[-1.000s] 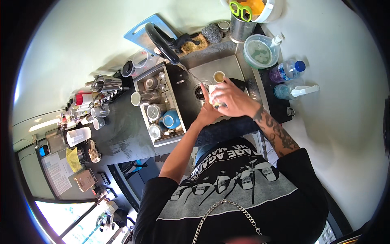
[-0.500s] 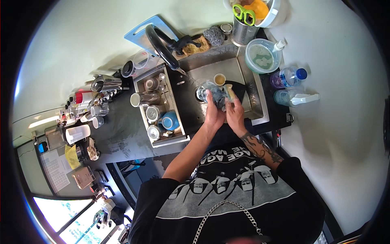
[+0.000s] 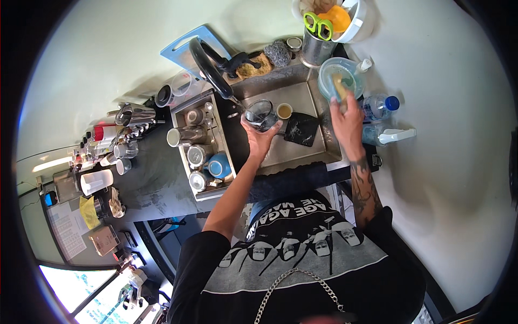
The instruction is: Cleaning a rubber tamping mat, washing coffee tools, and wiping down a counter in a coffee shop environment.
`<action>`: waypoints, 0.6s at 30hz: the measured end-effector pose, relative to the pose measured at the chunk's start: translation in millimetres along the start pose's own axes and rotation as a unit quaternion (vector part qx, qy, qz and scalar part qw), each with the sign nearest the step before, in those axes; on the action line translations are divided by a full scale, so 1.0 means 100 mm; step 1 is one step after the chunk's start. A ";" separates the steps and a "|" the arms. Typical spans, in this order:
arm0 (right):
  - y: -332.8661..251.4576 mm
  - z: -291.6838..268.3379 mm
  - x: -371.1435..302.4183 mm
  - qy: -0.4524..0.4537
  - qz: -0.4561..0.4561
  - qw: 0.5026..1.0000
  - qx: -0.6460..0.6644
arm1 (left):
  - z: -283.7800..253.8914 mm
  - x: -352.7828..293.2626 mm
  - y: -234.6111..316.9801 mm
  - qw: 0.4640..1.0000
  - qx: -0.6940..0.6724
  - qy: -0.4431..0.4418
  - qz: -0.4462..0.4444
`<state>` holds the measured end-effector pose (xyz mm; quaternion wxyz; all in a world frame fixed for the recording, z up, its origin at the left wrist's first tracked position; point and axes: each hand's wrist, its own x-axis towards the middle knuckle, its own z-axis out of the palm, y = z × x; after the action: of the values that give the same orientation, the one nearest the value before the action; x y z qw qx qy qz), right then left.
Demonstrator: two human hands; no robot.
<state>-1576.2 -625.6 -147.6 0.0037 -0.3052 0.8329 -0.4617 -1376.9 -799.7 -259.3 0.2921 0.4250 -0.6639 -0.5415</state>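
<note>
L hand [image 3: 259,141]: fingers curled round clear round glass [image 3: 260,116], over steel sink [image 3: 302,97] by blk curved faucet [image 3: 209,70]. R hand [image 3: 348,123]: fingers closed on yellow sponge [image 3: 339,86] at clear round plastic tub [image 3: 322,82]; dipped or not, can't tell. Blk T-shirt [image 3: 280,286]: wht lettering [image 3: 288,215].

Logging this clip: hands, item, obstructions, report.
Left hand holding glass near faucet. Right hand holding yellow sponge at plastic tub. Small cup close beside glass.

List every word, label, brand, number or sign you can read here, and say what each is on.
Black T-shirt: large white capitals across the front, readable in part, left unquoted.
Clear bottle with blue cap: label marks, too small to read.
White sheet at far left: rows of print, too small to read.
</note>
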 end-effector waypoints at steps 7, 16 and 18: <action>0.05 0.19 0.36 0.014 -0.130 0.957 -0.260 | -0.08 0.13 0.22 0.997 -0.031 -0.044 -0.057; -0.26 1.18 -0.35 -0.251 -0.130 0.944 0.170 | -0.13 0.22 0.24 0.881 -0.375 -0.119 -0.264; -0.29 1.34 -0.37 -0.240 -0.139 0.950 0.144 | -0.15 0.24 0.06 0.830 -0.422 -0.107 -0.348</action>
<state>-1493.1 -720.9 -212.8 0.1832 -0.5157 0.6812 -0.4862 -1377.0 -827.4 -251.6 0.1622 0.4026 -0.2060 -0.8770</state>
